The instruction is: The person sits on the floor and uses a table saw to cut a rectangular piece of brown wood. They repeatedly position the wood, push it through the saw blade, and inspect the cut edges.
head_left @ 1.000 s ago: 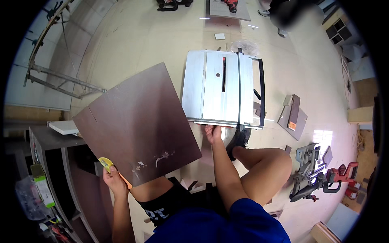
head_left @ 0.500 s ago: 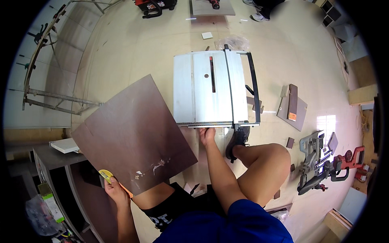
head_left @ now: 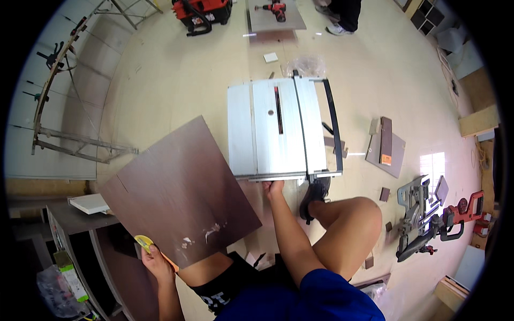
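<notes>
A large dark brown plywood panel point(head_left: 179, 195) is held up at my left side, tilted over my left thigh. My left hand point(head_left: 155, 259) grips its near edge, with a yellow tape measure point(head_left: 143, 242) and an orange pencil caught under the fingers. Ahead stands a small grey table saw point(head_left: 276, 128) with a slot in its top and a black fence rail on its right. My right hand point(head_left: 274, 187) reaches under the saw's front edge, fingers curled on the front rail. My right knee is raised beside that arm.
A mitre saw point(head_left: 423, 214) and a red power tool point(head_left: 463, 211) lie on the floor at right, near brown board offcuts point(head_left: 386, 147). A dark cabinet carcass point(head_left: 80, 241) stands at lower left. Another person's legs point(head_left: 342, 16) show at the top by a board with a drill.
The view has drawn closer to the table saw and tilted. My right hand stays at the saw's front edge and my left hand keeps hold of the panel.
</notes>
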### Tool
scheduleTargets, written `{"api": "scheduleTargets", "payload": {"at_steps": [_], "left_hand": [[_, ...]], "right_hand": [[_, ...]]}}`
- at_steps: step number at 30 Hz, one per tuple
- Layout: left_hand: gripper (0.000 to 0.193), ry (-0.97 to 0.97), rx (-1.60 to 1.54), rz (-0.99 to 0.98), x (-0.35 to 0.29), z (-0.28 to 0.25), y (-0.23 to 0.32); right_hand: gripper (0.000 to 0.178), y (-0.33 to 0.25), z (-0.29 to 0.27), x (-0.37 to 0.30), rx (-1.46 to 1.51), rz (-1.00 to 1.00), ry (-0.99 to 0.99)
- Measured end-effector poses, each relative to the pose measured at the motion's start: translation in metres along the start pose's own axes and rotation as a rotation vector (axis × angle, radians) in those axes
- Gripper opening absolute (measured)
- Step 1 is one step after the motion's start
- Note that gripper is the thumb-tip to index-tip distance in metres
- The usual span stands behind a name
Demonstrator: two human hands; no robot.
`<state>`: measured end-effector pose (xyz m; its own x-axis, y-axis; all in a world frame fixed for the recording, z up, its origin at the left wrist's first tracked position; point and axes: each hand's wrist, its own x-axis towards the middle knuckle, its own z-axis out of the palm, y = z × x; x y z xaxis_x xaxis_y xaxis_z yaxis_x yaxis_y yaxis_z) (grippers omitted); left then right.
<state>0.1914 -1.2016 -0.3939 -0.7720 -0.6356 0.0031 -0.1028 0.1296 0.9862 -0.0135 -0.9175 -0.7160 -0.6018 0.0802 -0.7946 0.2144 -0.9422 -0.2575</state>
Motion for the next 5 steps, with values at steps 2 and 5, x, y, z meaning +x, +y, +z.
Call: {"api": "scheduleTargets", "payload": {"at_steps": [2,5], "left_hand": [[0.032,0.018,0.001,0.037,-0.002,0.001,0.002],[0.033,0.017,-0.001,0.039,0.0,0.007,0.004]], "right_hand": [[0.026,0.001,0.008,-0.001,0.048,0.016,0.031],[0.027,-0.009,-0.007,0.033,0.12,0.175,0.004]]}}
